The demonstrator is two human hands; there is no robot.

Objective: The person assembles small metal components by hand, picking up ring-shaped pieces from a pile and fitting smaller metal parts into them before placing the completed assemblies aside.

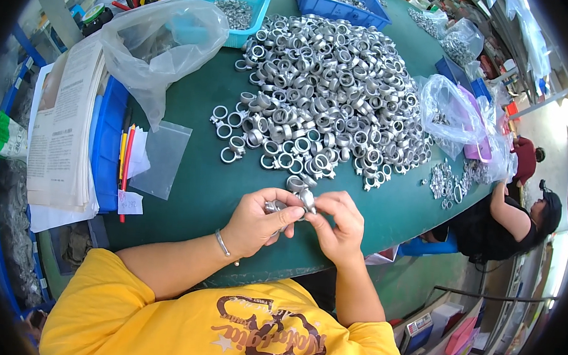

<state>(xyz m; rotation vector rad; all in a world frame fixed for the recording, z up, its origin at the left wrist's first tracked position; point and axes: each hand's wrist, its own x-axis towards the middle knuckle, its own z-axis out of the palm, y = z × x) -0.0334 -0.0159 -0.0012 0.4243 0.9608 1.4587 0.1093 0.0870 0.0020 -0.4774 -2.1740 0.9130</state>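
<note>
I have a metal ring [307,200] between my two hands, just off the near edge of the main heap on the green worktop [386,213]. The fingers of my left hand [254,222] are curled in close, pinching that ring near the thumb tip, with more silvery metal tucked in the palm; how many pieces, I cannot tell. My right hand [339,231] has thumb and forefinger drawn narrow on the ring's right side. Beyond them spreads the ring pile [341,96], bare grey metal on which I can make out no marking. Most of the writing lies to my left: a stack of newspaper [59,131] with dense printed columns and a picture, a white slip [130,202] with a few handwritten marks beside the red and yellow pens [126,161], and at the far left a green and white packet [12,138] with printing. My yellow shirt [176,340] carries big dark brown lettering and pale stars. On the far side, a turquoise basket [267,1] and a blue basket [370,17] hold small metal parts. At right, a co-worker in black [505,223] sits by the worktop's edge.
</note>
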